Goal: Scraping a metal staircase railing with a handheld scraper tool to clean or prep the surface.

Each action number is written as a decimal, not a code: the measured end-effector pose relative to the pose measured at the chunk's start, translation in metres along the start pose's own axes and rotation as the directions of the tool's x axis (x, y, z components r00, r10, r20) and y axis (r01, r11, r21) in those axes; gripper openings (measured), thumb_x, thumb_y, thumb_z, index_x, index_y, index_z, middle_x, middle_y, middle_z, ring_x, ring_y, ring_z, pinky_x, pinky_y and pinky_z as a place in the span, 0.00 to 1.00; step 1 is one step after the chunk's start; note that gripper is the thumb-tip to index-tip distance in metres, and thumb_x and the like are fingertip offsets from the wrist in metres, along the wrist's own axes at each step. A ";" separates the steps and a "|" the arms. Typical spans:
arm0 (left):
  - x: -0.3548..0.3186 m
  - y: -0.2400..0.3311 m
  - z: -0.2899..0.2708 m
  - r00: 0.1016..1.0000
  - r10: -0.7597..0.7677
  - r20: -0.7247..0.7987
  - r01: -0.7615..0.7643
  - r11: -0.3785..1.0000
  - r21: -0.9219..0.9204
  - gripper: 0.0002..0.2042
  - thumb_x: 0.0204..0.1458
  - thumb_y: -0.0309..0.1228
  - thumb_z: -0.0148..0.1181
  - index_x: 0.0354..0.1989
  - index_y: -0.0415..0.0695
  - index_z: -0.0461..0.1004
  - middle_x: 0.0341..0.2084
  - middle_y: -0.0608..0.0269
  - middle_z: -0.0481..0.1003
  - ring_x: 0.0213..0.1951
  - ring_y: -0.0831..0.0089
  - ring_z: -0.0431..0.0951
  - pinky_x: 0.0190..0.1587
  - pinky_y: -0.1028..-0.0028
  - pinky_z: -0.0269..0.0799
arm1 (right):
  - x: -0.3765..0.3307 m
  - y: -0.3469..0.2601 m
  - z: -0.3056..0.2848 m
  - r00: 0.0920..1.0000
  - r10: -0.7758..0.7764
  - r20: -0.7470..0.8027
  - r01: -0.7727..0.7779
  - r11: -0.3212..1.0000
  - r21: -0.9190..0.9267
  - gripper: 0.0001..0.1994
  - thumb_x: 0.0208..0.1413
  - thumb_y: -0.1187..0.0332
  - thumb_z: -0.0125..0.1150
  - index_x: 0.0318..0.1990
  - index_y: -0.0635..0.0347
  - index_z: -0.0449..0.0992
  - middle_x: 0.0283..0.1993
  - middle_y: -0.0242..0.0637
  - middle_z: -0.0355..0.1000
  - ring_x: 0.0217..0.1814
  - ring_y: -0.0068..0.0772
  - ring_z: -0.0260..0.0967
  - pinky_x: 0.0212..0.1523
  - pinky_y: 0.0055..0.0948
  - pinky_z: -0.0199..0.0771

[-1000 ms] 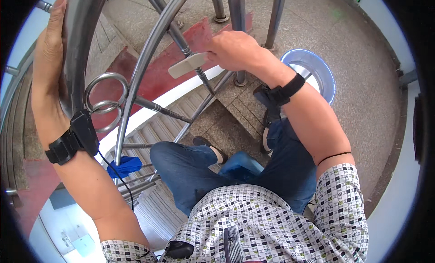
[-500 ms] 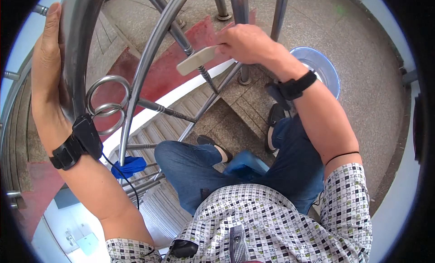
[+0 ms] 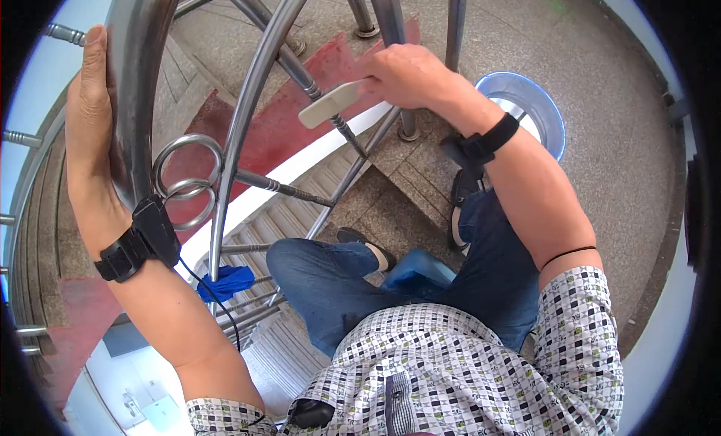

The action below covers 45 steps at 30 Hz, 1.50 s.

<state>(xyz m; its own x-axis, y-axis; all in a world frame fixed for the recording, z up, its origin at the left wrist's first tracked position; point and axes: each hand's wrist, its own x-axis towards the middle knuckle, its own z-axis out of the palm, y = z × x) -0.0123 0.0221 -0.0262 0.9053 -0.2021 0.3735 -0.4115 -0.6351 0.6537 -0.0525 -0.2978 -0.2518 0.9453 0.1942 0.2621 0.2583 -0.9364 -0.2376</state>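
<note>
My left hand (image 3: pixel 92 128) lies along the outer side of a thick steel handrail (image 3: pixel 137 83). One digit stretches up beside the rail; the others pass out of sight behind it, and the hand appears to grip it. My right hand (image 3: pixel 405 74) pinches one end of a flat beige piece with rounded corners (image 3: pixel 330 105). That piece reaches left, in front of a slanting steel bar (image 3: pixel 297 69) with ringed collars. Whether it touches the bar I cannot tell. Two interlocked steel rings (image 3: pixel 188 154) sit between the handrail and a curved steel tube (image 3: pixel 255 83).
A clear bucket with a blue rim (image 3: pixel 559 128) stands on the speckled floor (image 3: pixel 601 181) beyond my right forearm. A blue cloth (image 3: pixel 227 283) hangs on the lower railing. Stairs (image 3: pixel 289 199) drop away behind the bars. Something blue (image 3: pixel 420 271) is between my legs.
The view has shifted slightly, so the railing and my left arm appear a little farther right. Both hands keep their holds, and the beige piece has barely moved.
</note>
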 end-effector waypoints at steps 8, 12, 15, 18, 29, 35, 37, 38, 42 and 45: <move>-0.008 0.009 0.004 0.999 0.017 -0.039 -0.015 0.998 0.054 0.40 0.65 0.69 0.47 0.52 0.34 0.77 0.26 0.55 0.78 0.21 0.75 0.80 0.19 0.78 0.75 | 0.004 0.003 -0.007 1.000 0.017 -0.011 -0.016 1.000 0.019 0.13 0.61 0.57 0.65 0.44 0.54 0.86 0.37 0.45 0.83 0.44 0.53 0.82 0.46 0.48 0.81; -0.002 0.006 0.011 0.993 0.054 -0.106 -0.054 0.999 0.000 0.40 0.66 0.68 0.47 0.56 0.36 0.78 0.37 0.52 0.81 0.36 0.70 0.83 0.41 0.70 0.79 | 0.014 -0.019 0.006 0.996 0.016 0.089 -0.017 1.000 0.010 0.13 0.61 0.57 0.64 0.41 0.56 0.85 0.35 0.46 0.82 0.43 0.54 0.82 0.45 0.48 0.81; 0.004 0.000 -0.001 0.996 0.055 -0.066 -0.053 0.998 0.031 0.41 0.66 0.69 0.47 0.56 0.36 0.79 0.39 0.54 0.81 0.39 0.72 0.82 0.44 0.70 0.77 | 0.018 -0.039 0.005 0.995 -0.009 0.103 0.011 1.000 -0.019 0.13 0.60 0.56 0.67 0.38 0.56 0.87 0.37 0.45 0.84 0.43 0.52 0.83 0.43 0.48 0.82; 0.006 -0.003 -0.004 0.996 0.070 -0.052 -0.064 0.992 0.108 0.42 0.65 0.70 0.46 0.53 0.35 0.79 0.37 0.55 0.81 0.38 0.72 0.81 0.43 0.71 0.77 | 0.012 -0.031 0.004 0.997 -0.010 0.077 0.008 1.000 0.023 0.12 0.59 0.57 0.68 0.38 0.55 0.87 0.37 0.45 0.84 0.43 0.52 0.83 0.43 0.47 0.82; -0.004 0.005 0.009 0.991 0.101 -0.092 -0.098 0.994 0.037 0.39 0.67 0.68 0.44 0.48 0.37 0.79 0.28 0.58 0.78 0.29 0.73 0.82 0.31 0.76 0.77 | 0.000 0.011 -0.013 1.000 0.015 0.018 -0.016 0.998 0.058 0.11 0.61 0.59 0.66 0.47 0.49 0.86 0.36 0.43 0.82 0.43 0.51 0.81 0.44 0.47 0.80; -0.001 0.004 0.003 0.996 0.032 -0.083 -0.025 0.996 0.091 0.41 0.65 0.70 0.43 0.61 0.40 0.76 0.40 0.57 0.79 0.37 0.75 0.81 0.35 0.78 0.76 | 0.019 -0.010 -0.004 0.996 -0.050 0.075 0.048 0.998 0.033 0.13 0.61 0.56 0.65 0.39 0.55 0.85 0.35 0.44 0.82 0.42 0.53 0.81 0.43 0.49 0.80; 0.000 0.007 0.006 0.995 0.068 -0.079 -0.061 0.995 0.082 0.41 0.66 0.69 0.43 0.59 0.39 0.77 0.38 0.56 0.80 0.35 0.73 0.82 0.35 0.76 0.77 | 0.024 -0.018 0.006 0.996 -0.057 0.075 0.054 0.998 0.043 0.13 0.61 0.56 0.65 0.39 0.55 0.85 0.35 0.45 0.82 0.42 0.53 0.81 0.43 0.49 0.80; 0.001 0.008 0.007 0.992 0.101 -0.079 -0.095 0.993 0.072 0.40 0.67 0.68 0.43 0.57 0.37 0.78 0.35 0.54 0.80 0.34 0.72 0.83 0.36 0.74 0.78 | 0.025 -0.021 0.010 0.995 -0.067 0.075 0.063 0.997 0.052 0.13 0.61 0.55 0.64 0.39 0.55 0.85 0.36 0.45 0.82 0.42 0.54 0.81 0.43 0.49 0.80; 0.005 0.000 -0.001 0.996 0.038 -0.082 -0.024 0.986 0.165 0.41 0.67 0.69 0.43 0.56 0.37 0.79 0.36 0.56 0.80 0.35 0.73 0.82 0.37 0.75 0.77 | 0.020 -0.025 0.014 0.995 -0.070 0.067 0.067 0.996 0.052 0.13 0.61 0.56 0.64 0.39 0.54 0.86 0.36 0.45 0.82 0.42 0.53 0.82 0.44 0.49 0.80; 0.004 0.003 0.000 0.996 0.043 -0.076 -0.036 0.995 0.097 0.41 0.66 0.69 0.44 0.55 0.37 0.80 0.36 0.57 0.80 0.35 0.73 0.81 0.39 0.75 0.76 | 0.015 -0.015 0.005 0.996 -0.044 0.083 0.042 0.999 0.032 0.13 0.61 0.56 0.64 0.40 0.54 0.86 0.36 0.46 0.82 0.42 0.53 0.81 0.44 0.49 0.80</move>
<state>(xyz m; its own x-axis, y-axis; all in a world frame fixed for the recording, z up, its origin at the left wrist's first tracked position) -0.0105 0.0196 -0.0224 0.8761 -0.1718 0.4505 -0.4314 -0.6966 0.5732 -0.0412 -0.2790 -0.2490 0.9462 0.2588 0.1940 0.3036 -0.9176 -0.2566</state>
